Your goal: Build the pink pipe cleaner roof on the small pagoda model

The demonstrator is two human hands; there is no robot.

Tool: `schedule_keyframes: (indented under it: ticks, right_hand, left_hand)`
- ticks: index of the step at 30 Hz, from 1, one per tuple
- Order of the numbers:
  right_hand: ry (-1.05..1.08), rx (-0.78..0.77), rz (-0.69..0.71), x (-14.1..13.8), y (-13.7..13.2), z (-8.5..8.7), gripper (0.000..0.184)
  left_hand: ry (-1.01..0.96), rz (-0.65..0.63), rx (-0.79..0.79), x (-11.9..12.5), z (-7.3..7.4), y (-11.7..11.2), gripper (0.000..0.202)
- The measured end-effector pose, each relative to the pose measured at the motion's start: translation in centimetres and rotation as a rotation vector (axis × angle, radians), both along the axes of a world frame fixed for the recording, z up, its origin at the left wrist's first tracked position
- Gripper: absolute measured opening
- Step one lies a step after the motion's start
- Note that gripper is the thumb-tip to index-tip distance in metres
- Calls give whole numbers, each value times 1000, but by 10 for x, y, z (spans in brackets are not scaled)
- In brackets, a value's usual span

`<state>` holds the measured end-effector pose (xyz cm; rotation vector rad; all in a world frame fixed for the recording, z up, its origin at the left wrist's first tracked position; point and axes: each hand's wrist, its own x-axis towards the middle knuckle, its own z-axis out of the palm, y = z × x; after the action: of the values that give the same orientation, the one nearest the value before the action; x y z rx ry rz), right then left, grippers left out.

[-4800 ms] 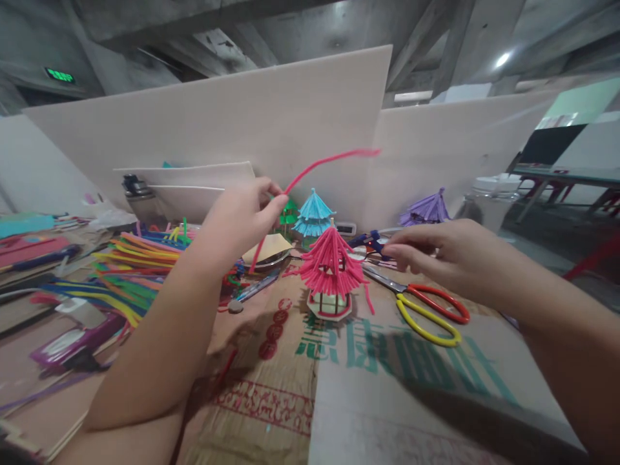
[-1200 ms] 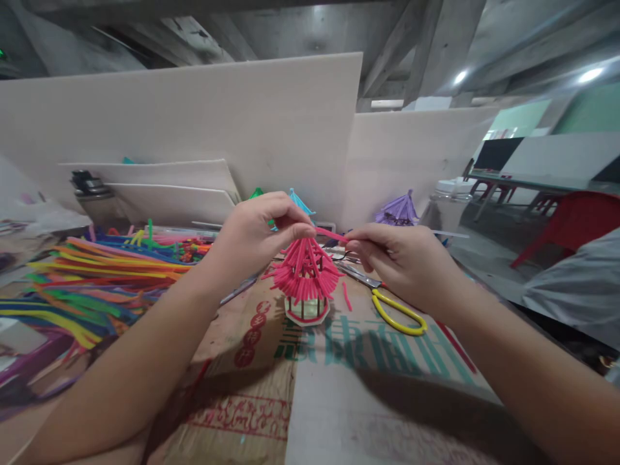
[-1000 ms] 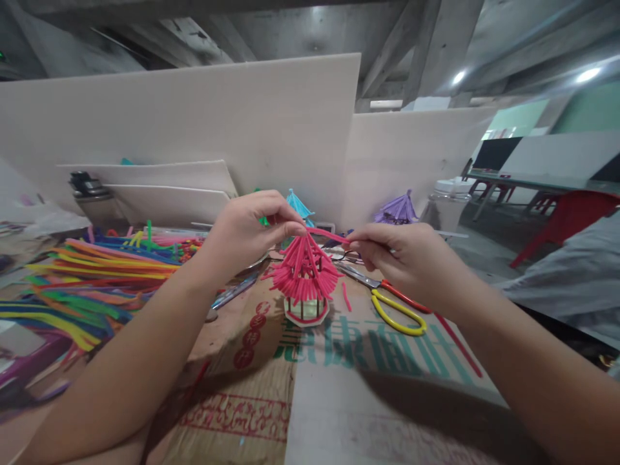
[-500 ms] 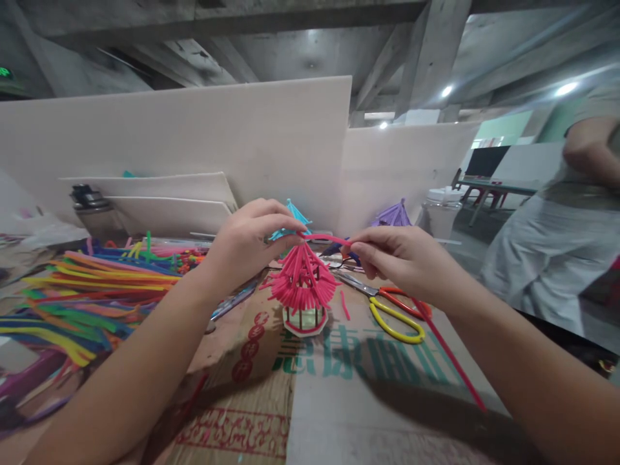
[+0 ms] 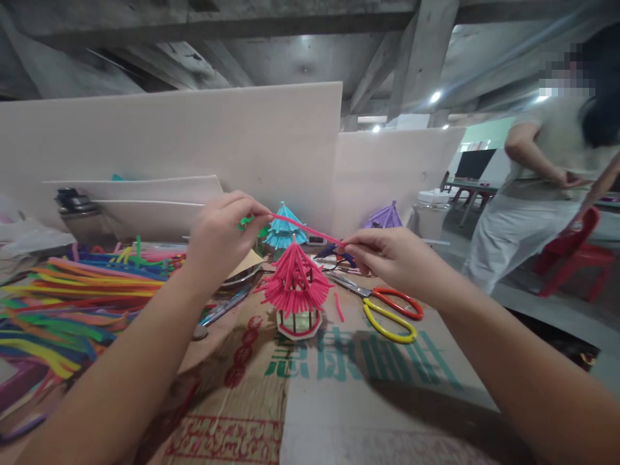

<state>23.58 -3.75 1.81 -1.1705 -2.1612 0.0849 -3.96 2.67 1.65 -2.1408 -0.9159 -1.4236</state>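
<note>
A pink pipe cleaner (image 5: 310,229) is stretched between my two hands, slanting down to the right. My left hand (image 5: 225,229) pinches its left end, and my right hand (image 5: 394,258) pinches it at the right. Just below stands a small pavilion model (image 5: 296,284) with a tiered pink pipe-cleaner roof, upright on the cardboard; the strand passes above its peak without touching. A short pink piece (image 5: 339,307) lies to its right. Scissors (image 5: 390,313) with one red and one yellow handle rest beneath my right hand.
Many coloured pipe cleaners (image 5: 97,284) are heaped at the left. Behind the model stand a blue roofed model (image 5: 285,226) and a purple one (image 5: 385,216). White boards (image 5: 271,148) rise at the back. A person (image 5: 547,161) stands at right near a red chair (image 5: 581,252).
My left hand has moved left and up, drawing the strand out longer and straighter above the roof. The long tail trailing below my right hand no longer shows. The view has shifted right.
</note>
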Motion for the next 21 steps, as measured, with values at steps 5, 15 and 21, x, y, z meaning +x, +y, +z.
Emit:
schedule_keyframes:
  ticks: [5,15,21]
  right_hand:
    - [-74,-15,-69,19,4,14,28]
    - [463,158,-152,52,5,27,18]
    - [1061,459,173,40,0,34,23]
  left_hand:
    - [-81,38,-23,-32,4,22,15]
    - [-172,59,-200,-45,4,33,28]
    - [-140,11,-419,-18,6,15,23]
